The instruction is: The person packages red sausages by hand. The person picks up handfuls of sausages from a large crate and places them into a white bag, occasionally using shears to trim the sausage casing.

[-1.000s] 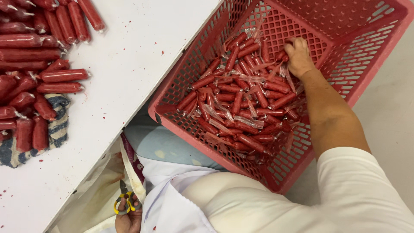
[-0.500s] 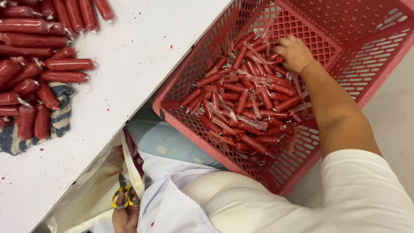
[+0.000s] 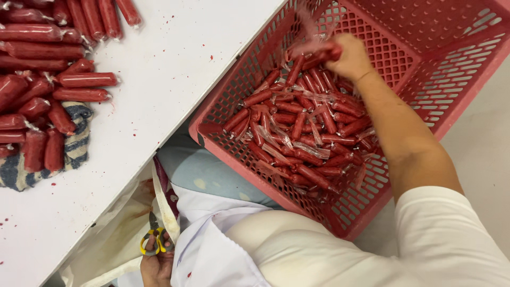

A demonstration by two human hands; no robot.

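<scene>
Red plastic-cased sausage (image 3: 319, 55), blurred, long axis roughly level, sits clamped in the right hand (image 3: 350, 57) above the red lattice plastic basket (image 3: 425, 32); left hand (image 3: 156, 263), closed on yellow-handled scissors (image 3: 151, 242), hangs well apart below the white surface (image 3: 175, 64).

- The right hand (image 3: 351, 57) is blurred, and so are the red sausages (image 3: 319, 53) in its grasp; their number cannot be told.
- The left hand (image 3: 157, 261) is cut off by the bottom edge, only its fingers showing around the yellow-handled scissors (image 3: 151, 240), whose blades are mostly hidden against the bag.
- The red basket (image 3: 425, 48) runs off the top and right edges.
- The pile of sausages on the table (image 3: 37, 79) is cut by the left and top edges.
- The striped cloth (image 3: 74, 143) lies mostly hidden beneath that pile.
</scene>
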